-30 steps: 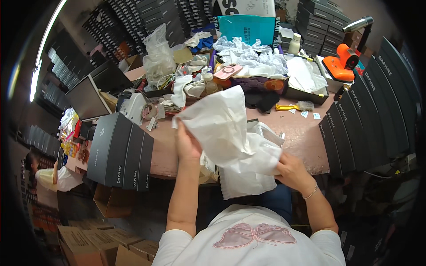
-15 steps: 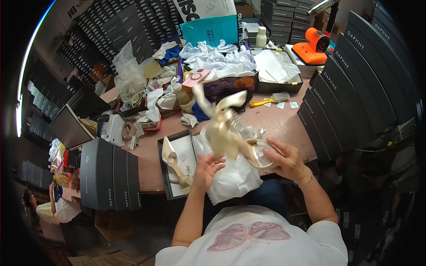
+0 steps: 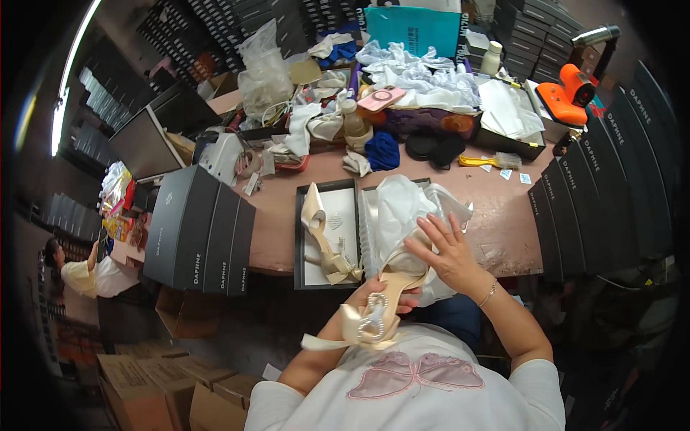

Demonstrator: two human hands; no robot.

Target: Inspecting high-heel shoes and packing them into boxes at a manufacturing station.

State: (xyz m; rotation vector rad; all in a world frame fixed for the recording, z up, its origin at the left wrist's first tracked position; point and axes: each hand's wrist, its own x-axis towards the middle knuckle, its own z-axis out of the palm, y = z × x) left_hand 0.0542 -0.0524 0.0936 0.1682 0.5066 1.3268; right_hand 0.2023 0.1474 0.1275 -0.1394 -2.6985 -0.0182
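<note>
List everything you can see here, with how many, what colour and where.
sandal: one, cream with a bow, in left hand
second sandal: one, cream, in lid
lid: one, dark-rimmed, table front
tissue paper: white, in open box under right hand
dark boxes: stack, left of lid
cloth: one, blue, mid table
orange tool: one, far right
table: one, brown
left hand: on sandal
right hand: spread over tissue paper

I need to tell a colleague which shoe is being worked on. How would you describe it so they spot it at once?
Start at the brown worktable and come to its near edge, where an open shoe box holds one cream high-heeled sandal. The shoe in question is its mate, lifted off the table between the left hand and right hand, bow and sparkly buckle facing up.
</note>
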